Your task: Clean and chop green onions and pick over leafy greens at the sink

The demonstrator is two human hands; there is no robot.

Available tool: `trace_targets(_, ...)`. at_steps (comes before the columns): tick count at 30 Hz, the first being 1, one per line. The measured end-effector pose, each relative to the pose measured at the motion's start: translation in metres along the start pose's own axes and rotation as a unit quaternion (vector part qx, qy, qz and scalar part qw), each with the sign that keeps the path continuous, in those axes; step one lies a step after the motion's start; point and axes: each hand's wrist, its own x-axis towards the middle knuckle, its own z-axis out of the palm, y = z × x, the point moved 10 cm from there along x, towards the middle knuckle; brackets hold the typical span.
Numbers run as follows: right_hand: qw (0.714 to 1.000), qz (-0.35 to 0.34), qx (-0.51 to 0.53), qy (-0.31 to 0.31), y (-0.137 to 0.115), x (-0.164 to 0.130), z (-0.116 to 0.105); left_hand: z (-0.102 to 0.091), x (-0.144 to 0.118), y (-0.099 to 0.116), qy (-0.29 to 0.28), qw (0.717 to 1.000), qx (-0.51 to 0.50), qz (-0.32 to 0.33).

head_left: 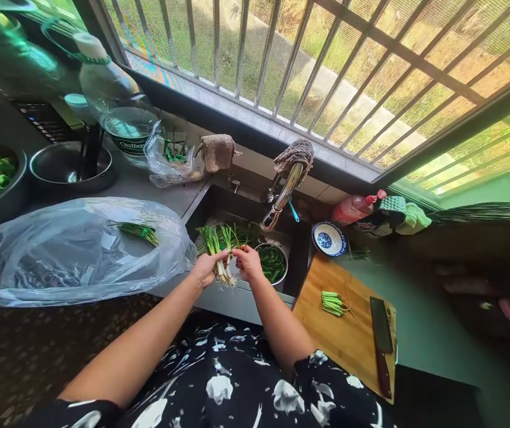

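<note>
The person stands at the sink [219,205] and holds a bunch of spring onions [220,242] over the basin, so the step in hand seems to be the cleaning of the onions at their root ends. The left hand [205,267] is closed around the white stems from the left side, with the green tops pointing away toward the tap [282,199]. The right hand [249,263] meets the same bunch from the right; its fingers pinch narrowly at the stems near the roots, as if to pull off an outer skin or a root. Both forearms reach forward and come together over the front edge of the sink, wrists turned a little inward. The next move probably calls for a firm hold by the left hand while the right one strips downward, with care not to break the stems. Just behind the hands a metal bowl [277,249] with green vegetables sits in the sink. To the right lie a wooden board [348,339] with cut green pieces [333,302] and a cleaver [382,345]. On the left counter lies a large plastic bag [72,249].
</note>
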Motion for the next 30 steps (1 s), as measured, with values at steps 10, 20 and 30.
trace_targets(10, 0.99, -0.114, -0.073, 0.039, -0.016, -0.025, -0.021, -0.004, 0.02, -0.012, 0.048, 0.995, -0.071, -0.046)
trace_targets(20, 0.992, -0.119, 0.032, 0.039, -0.021, -0.049, -0.053, 0.007, 0.029, -0.019, 0.075, 0.991, -0.086, -0.072)
trace_targets(30, 0.969, -0.18, 0.112, 0.123, -0.036, -0.055, -0.082, 0.016, 0.032, -0.023, 0.053, 0.988, -0.098, -0.107)
